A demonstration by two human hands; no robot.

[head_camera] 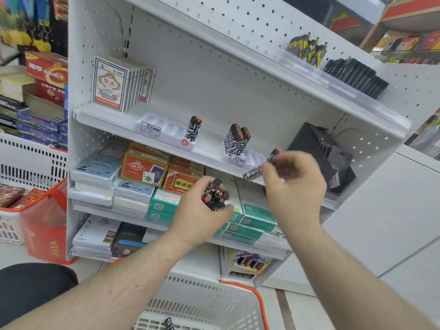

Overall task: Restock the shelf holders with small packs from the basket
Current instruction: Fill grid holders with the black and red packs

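The right hand (294, 184) is pinching one small pack (273, 155) in a closed grip, bringing it in beside the right holder (245, 159) on the middle shelf (212, 148), likely aiming for a free slot. The left hand (204, 210) is gripping a bunch of packs (215, 195) as a ready supply. One pack (169, 323) is lying down in the basket (204, 303).

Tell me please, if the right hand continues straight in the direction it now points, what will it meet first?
Most likely the white holder on the middle shelf. The right hand pinches one small patterned pack and points up-left toward the holder's empty slots, beside the packs already standing there. Depth is unclear, so this is a guess.
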